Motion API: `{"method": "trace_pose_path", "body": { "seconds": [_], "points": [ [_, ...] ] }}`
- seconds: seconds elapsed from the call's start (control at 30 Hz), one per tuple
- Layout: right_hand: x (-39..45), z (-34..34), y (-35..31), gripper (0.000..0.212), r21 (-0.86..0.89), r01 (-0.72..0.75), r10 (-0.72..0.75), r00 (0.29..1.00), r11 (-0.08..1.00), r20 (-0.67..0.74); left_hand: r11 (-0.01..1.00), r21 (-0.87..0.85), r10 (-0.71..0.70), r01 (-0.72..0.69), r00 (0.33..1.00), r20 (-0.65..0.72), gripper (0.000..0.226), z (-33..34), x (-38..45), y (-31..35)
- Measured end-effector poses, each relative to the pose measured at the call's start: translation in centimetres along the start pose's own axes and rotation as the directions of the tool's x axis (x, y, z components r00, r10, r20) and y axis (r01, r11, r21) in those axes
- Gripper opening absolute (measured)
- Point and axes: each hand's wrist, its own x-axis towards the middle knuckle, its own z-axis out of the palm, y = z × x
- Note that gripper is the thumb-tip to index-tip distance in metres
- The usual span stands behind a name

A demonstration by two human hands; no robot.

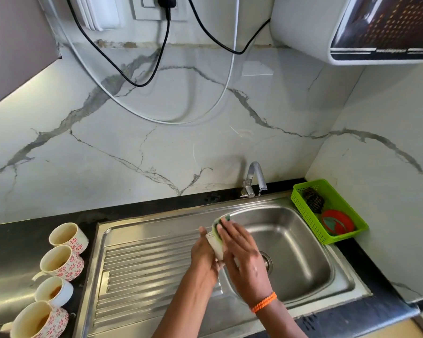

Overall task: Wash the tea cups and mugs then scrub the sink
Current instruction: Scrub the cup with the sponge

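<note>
- You hold a pale cup (216, 247) between your two hands, over the left rim of the sink (303, 252) bowl, where the ribbed drainboard (144, 272) meets it; most of the cup is hidden by your hands.
- Your left hand (204, 258) grips the cup from the left side, fingers curled round it, thumb pointing up toward the wall.
- Your right hand (239, 250) lies over the cup's right side with fingers nearly straight, pressing a green sponge (221, 222) against the cup's far end; only the sponge's edge shows past the fingertips; an orange braided band (264, 302) sits on that wrist.
- The sink bowl is bare steel with its drain (266, 263) just right of your right hand; the tap (253, 179) stands at the back rim, spout turned toward the bowl.
- Four more cups stand in a row on the dark surface (15, 245) left of the drainboard: three with red flower print (69, 237) (61, 263) (39, 322) and one plain white (54, 291); brown residue shows inside them.
- A green basket (303, 208) sits on the surface at the sink's right back corner; it holds a dark scrubber (313, 200) and a red round item (337, 222) that you cannot make out clearly.
- Black and white cables (156, 76) hang down the marble wall; a white appliance (303, 28) is mounted upper right.
</note>
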Motion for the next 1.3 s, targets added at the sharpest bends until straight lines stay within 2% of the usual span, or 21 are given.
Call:
{"method": "trace_pose_path", "body": {
  "seconds": [0.07,0.1,0.17,0.23,0.33,0.43,0.5,0.63,0.7,0.8,0.87,1.0,1.1,1.23,1.3],
  "points": [
    [-1.3,-0.6,0.5,0.055,0.029,0.047,-0.048,0.999,0.998,0.025,1.0,-0.026,0.0,0.002,0.999,0.052,0.069,-0.3,0.4,0.3],
    [-1.5,-1.0,1.0,0.055,0.049,0.023,-0.023,1.0,0.999,0.013,1.0,-0.019,0.003,-0.001,0.996,0.084,0.069,-0.4,0.4,0.2],
    [-1.2,-1.4,1.9,0.056,0.115,-0.107,0.113,0.992,0.988,-0.048,1.0,0.023,0.007,-0.011,0.986,0.167,0.075,-0.3,-0.2,-0.1],
    [-0.1,-1.0,1.9,0.056,0.216,-0.256,0.283,0.953,0.942,-0.104,0.997,0.065,0.032,-0.051,0.966,0.257,0.082,0.0,-1.0,-0.6],
    [1.6,-0.8,0.9,0.05,0.382,-0.334,0.405,0.906,0.862,-0.121,0.991,0.03,0.113,-0.132,0.928,0.354,0.068,0.7,-1.9,-0.8],
    [0.9,-1.7,0.3,0.048,0.354,-0.248,0.287,0.956,0.902,-0.063,0.991,-0.087,0.132,-0.106,0.91,0.393,0.043,0.9,-1.9,0.3],
    [-0.1,-2.3,1.5,0.047,0.318,-0.217,0.243,0.969,0.923,-0.042,0.987,-0.138,0.128,-0.079,0.91,0.394,0.046,0.8,-1.4,1.0],
    [0.8,-2.3,4.2,0.057,0.332,-0.35,0.393,0.917,0.876,-0.07,0.991,-0.109,0.113,-0.077,0.919,0.378,0.054,1.5,-1.2,1.0],
    [2.1,-2.1,4.0,0.053,0.361,-0.337,0.395,0.913,0.87,-0.1,0.993,-0.089,0.103,-0.073,0.911,0.398,0.053,2.1,-1.5,0.7],
    [3.0,-2.1,3.1,0.054,0.271,-0.231,0.264,0.96,0.934,-0.094,0.994,-0.081,0.097,-0.07,0.909,0.405,0.054,2.7,-1.0,0.7],
    [2.4,-2.4,3.3,0.052,0.194,-0.136,0.144,0.989,0.972,-0.03,0.995,-0.074,0.088,-0.063,0.909,0.408,0.052,2.8,-0.7,0.9],
    [0.8,-3.4,5.9,0.044,0.092,0.036,-0.042,0.997,0.995,0.063,0.987,0.034,0.129,-0.154,0.912,0.388,0.055,2.8,-0.4,0.7],
    [1.9,-4.0,7.7,0.048,0.032,0.018,-0.02,0.997,0.999,0.07,0.988,0.053,0.115,-0.144,0.925,0.363,0.055,2.9,-0.1,-0.1],
    [4.5,-3.5,7.0,0.059,0.035,-0.104,0.104,0.995,0.994,0.007,0.992,0.072,0.078,-0.106,0.946,0.314,0.048,4.5,-0.2,-0.7],
    [4.7,-3.2,5.8,0.059,0.017,-0.055,0.054,0.998,0.998,0.014,0.99,0.02,0.132,-0.143,0.952,0.275,0.049,5.3,-0.2,-0.4]
  ]
}}
